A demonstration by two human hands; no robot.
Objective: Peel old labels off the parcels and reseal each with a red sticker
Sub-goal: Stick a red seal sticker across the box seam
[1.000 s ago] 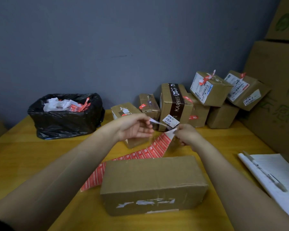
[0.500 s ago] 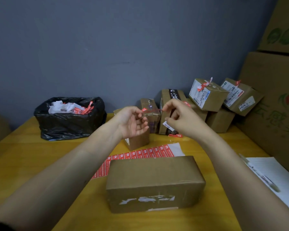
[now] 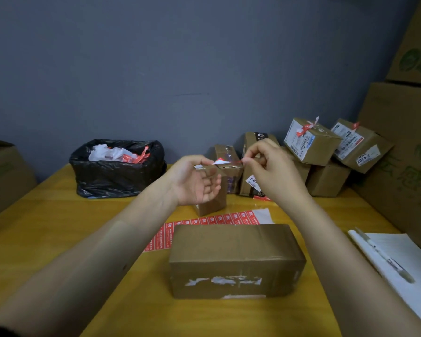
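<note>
A red sticker (image 3: 225,161) is being held in the air at the centre of the frame, stretched between both hands above the yellow worktop (image 3: 58,227). Its left end is being pinched by the left hand (image 3: 197,181): the grip is being closed on it by thumb and forefinger, with the palm turned toward the camera and the other fingers loosely curled. Its right end is being clamped in the grip of the right hand (image 3: 275,176), thumb and forefinger together on the strip.

Below the hands, at the lower centre, a long parcel (image 3: 236,259) is being left lying on the worktop, untouched, with torn white label remnants (image 3: 224,280) showing on its near face. Just behind it a sheet of red stickers (image 3: 219,220) is lying flat, partly hidden by the parcel. A small box (image 3: 212,203) is being partly covered by the left hand.

At the centre right, against the wall, stacked parcels (image 3: 311,142) are being shown, several with white labels and red stickers on them. At the centre left a black bag (image 3: 117,171) is being filled with white and red scraps. At the lower right a pen (image 3: 384,256) is lying on white paper (image 3: 411,276)
</note>
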